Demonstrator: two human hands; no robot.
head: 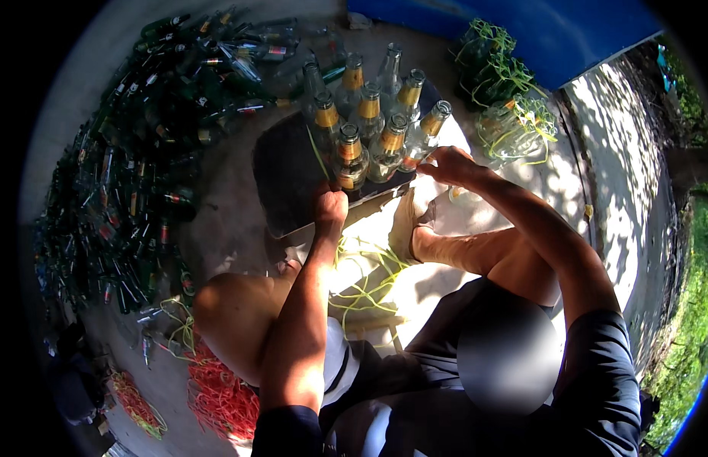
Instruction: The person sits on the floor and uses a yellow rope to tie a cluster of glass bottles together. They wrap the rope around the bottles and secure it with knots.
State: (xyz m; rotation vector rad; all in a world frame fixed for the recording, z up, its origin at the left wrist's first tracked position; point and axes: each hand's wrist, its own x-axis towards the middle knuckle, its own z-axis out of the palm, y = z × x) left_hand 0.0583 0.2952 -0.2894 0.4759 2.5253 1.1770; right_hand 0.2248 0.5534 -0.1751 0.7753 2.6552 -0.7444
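Observation:
Several clear glass bottles [369, 123] with gold neck labels stand close together on a low dark board [285, 177]. At the board's front edge, my left hand [330, 207] is closed on a yellow-green plastic strap [318, 153], which runs up along the left side of the bottles. My right hand [452, 167] is at the lower right of the group, its fingertips by the base of the rightmost bottle [427, 134], which leans to the right. Whether those fingers hold the strap or only touch the bottle is not visible.
A large heap of green glass bottles [159, 125] lies at the left. Strapped bottle bundles [516, 128] stand at the upper right beside a blue panel [531, 28]. Loose yellow-green straps [368, 285] lie between my legs; red straps [222, 394] lie at the lower left.

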